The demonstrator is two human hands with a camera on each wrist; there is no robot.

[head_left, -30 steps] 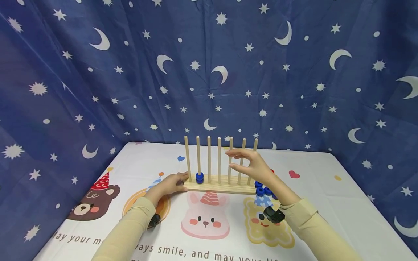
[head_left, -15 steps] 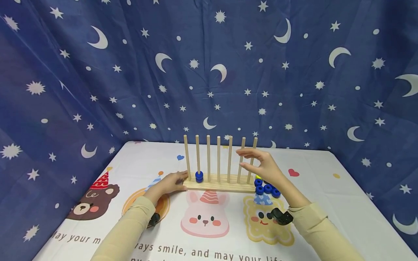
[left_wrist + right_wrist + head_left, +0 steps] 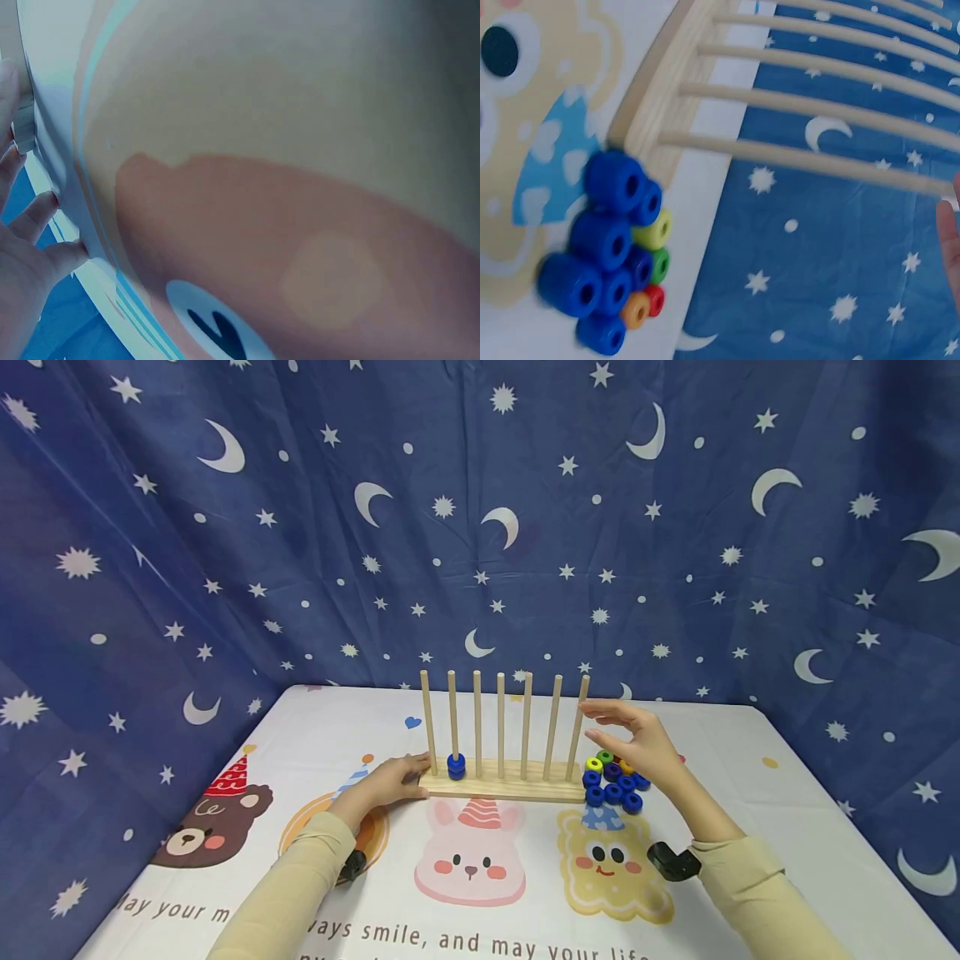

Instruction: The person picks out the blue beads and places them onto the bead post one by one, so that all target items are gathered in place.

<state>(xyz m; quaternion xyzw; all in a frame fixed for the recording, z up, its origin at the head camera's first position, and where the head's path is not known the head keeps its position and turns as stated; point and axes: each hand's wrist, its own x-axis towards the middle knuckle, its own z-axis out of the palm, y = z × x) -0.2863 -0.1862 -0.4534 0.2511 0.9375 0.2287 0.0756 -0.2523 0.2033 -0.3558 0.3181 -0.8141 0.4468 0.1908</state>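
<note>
A wooden peg rack [image 3: 487, 788] with a row of upright pegs stands on the table. Two stacked blue beads [image 3: 456, 767] sit at the foot of its second peg from the left. My left hand [image 3: 386, 782] holds the left end of the base, thumb at the front and forefinger at the end; its other fingers [image 3: 66, 256] spread over the cloth. Beside the top of the rightmost peg [image 3: 580, 718], my right hand [image 3: 647, 750] hovers with thumb and fingers apart and nothing between them. In the right wrist view, only its fingertips [image 3: 949, 232] show, by that peg's tip.
Several loose blue beads [image 3: 613, 792] lie against the rack's right end. Among them are a yellow bead [image 3: 655, 231], a green bead [image 3: 660, 265], an orange bead [image 3: 636, 310] and a red bead [image 3: 655, 300]. A blue starry curtain [image 3: 480, 527] hangs behind the printed tablecloth [image 3: 375, 710].
My right hand has moved right, from the middle pegs to the rightmost one, uncovering more of the loose beads. The left hand and the rack have stayed in place.
</note>
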